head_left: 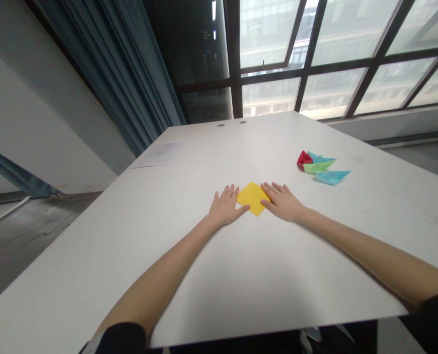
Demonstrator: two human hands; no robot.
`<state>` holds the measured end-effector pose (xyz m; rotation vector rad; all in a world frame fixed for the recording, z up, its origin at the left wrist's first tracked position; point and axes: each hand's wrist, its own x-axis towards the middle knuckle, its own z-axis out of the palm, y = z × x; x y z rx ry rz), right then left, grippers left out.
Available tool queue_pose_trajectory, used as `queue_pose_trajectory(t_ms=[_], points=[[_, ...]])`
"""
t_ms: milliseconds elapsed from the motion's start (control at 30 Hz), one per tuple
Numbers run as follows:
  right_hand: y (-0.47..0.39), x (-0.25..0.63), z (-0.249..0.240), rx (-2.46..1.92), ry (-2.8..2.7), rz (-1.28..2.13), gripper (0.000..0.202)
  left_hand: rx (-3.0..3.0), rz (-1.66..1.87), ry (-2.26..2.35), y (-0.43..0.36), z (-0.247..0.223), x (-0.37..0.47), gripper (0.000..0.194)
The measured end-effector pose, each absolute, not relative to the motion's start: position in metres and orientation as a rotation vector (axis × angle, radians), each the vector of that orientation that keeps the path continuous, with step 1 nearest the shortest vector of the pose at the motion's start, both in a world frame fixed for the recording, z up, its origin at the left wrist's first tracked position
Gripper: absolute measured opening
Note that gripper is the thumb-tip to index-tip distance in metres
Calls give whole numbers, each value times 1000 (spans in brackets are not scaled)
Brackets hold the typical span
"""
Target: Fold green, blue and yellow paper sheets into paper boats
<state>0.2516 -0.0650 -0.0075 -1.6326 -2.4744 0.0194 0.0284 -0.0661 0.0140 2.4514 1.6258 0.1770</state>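
Observation:
A yellow sheet of paper lies flat on the white table, turned so that one corner points toward me. My left hand rests palm down at its left corner, fingers spread and the thumb touching the lower left edge. On the other side, my right hand lies flat with its fingertips and thumb over the right corner of the paper. Neither hand is closed around anything. Whether the paper has creases cannot be made out.
Folded paper pieces lie to the right on the table: a red one, a green one and blue ones, one of them nearer me. A printed sheet lies at the far left edge. Behind are a blue curtain and windows.

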Motion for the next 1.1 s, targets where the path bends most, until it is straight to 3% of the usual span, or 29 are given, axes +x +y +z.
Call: queue_pose_trajectory(t_ms=[433, 1100], points=[[-58, 257, -8, -1546, -2380, 58, 50, 2426, 282, 1622, -63, 9, 25, 58], [-59, 259, -6, -1316, -2208, 50, 33, 2658, 472, 1648, -62, 5, 23, 47]])
